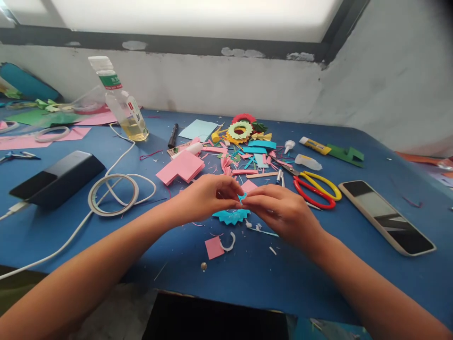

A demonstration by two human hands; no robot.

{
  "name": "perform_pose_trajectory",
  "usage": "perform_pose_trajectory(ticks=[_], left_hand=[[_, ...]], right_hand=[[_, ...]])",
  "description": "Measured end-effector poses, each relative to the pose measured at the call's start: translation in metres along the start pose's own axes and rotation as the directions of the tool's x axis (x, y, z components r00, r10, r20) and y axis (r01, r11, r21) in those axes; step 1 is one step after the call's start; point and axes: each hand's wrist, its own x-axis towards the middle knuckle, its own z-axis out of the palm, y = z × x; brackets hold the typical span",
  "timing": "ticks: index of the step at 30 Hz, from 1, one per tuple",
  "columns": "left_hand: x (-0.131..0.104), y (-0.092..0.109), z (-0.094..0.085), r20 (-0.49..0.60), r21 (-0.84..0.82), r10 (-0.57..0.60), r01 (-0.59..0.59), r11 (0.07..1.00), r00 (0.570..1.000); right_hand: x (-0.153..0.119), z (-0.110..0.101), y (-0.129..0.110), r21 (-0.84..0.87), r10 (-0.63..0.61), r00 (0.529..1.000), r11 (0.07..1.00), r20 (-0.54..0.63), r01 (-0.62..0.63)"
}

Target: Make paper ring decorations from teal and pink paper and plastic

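Note:
Over the middle of the blue table, my left hand (208,196) and my right hand (279,205) meet fingertip to fingertip. Both are closed in a pinch on a small piece of blue paper (242,196), mostly hidden by the fingers. Just below them lies blue zigzag-edged paper (231,216), whose upper part my hands cover; I cannot tell whether the two are joined. Nearer me are a pink paper square (214,248) and a curved white strip (229,242). A thin stick with white bits on it (262,230) rests under my right hand.
Scissors (318,189) and a phone (387,217) lie right. A tape roll (113,194), white cable and dark box (58,177) sit left, with a tilted bottle (123,104) behind. Paper scraps (244,158), pleated rings (240,130) and a glue stick (314,145) are at the back.

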Motion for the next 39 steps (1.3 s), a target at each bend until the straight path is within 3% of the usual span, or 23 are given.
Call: perform_pose_trajectory(ticks=[5, 8, 11, 26, 39], left_hand=[[-0.001, 0.002, -0.007, 0.019, 0.237, 0.005, -0.009, 0.972, 1.000], [-0.002, 0.002, -0.011, 0.053, 0.336, -0.025, 0.006, 0.942, 0.998], [-0.001, 0.000, -0.012, 0.050, 0.403, -0.064, 0.039, 0.914, 0.997], [0.002, -0.011, 0.006, 0.010, 0.430, -0.026, 0.019, 0.902, 1.000], [0.002, -0.014, 0.013, 0.001, 0.486, 0.020, -0.018, 0.874, 1.000]], right_hand=[[-0.003, 0.000, 0.007, 0.120, 0.119, 0.989, 0.984, 0.084, -0.129], [-0.005, 0.001, 0.009, 0.140, 0.035, 0.979, 0.988, 0.203, -0.064], [-0.008, 0.002, 0.005, 0.086, -0.024, 0.970, 0.996, 0.241, 0.004], [-0.015, 0.003, -0.014, -0.062, -0.105, 0.940, 0.989, 0.324, 0.132], [-0.017, 0.008, -0.016, -0.068, -0.083, 0.920, 0.991, 0.384, 0.118]])
